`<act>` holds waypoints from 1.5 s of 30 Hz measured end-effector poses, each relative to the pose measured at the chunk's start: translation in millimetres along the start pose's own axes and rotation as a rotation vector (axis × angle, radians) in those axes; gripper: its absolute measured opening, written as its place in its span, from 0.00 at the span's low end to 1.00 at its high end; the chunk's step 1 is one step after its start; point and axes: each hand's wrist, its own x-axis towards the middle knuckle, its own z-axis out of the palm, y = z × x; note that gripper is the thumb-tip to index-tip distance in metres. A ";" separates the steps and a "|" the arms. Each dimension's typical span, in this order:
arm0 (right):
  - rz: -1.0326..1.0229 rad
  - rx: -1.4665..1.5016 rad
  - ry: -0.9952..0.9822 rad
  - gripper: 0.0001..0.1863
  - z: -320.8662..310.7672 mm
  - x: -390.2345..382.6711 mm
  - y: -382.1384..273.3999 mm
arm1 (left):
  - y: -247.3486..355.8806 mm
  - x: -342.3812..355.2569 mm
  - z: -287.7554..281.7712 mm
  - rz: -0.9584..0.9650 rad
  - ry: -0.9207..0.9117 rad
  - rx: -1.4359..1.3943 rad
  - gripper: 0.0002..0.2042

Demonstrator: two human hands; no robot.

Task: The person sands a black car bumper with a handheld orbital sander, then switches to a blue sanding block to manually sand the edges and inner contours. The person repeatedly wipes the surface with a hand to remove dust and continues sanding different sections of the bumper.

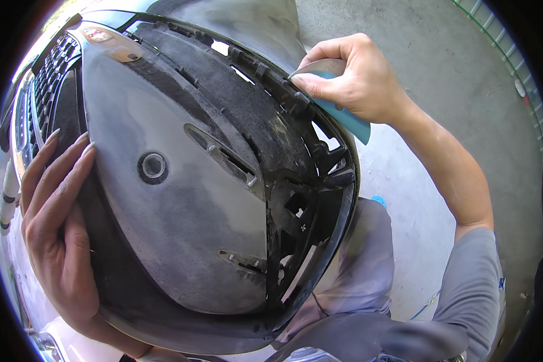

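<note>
A car bumper fills the middle, its grey surface dull and smeared with dusty patches, with a round recessed ring and two narrow slots in it. At its upper right edge, my right hand pinches a bent piece of sandpaper, grey on one side and teal on the other, between thumb and fingers. The sheet's end lies close to the black rim; whether it touches is hard to tell. On the left, my left hand rests against the black lower part of the bumper, fingers stretched out and holding nothing.
A black mesh grille sits beyond my left hand. Clips and open gaps line the bumper's black inner frame. My grey-clad leg is close on the right. Grey concrete floor extends past it, with a small blue object there.
</note>
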 end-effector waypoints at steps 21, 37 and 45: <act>-0.024 -0.007 -0.024 0.18 -3.0 2.5 5.3 | 2.1 11.9 1.5 0.030 -0.011 0.038 0.28; -0.071 -0.187 0.073 0.25 10.9 21.0 12.4 | 1.8 5.3 3.7 -0.005 -0.007 -0.026 0.27; 0.135 0.139 -0.080 0.18 -8.3 41.8 -24.7 | 2.0 6.3 2.5 0.000 -0.014 0.017 0.28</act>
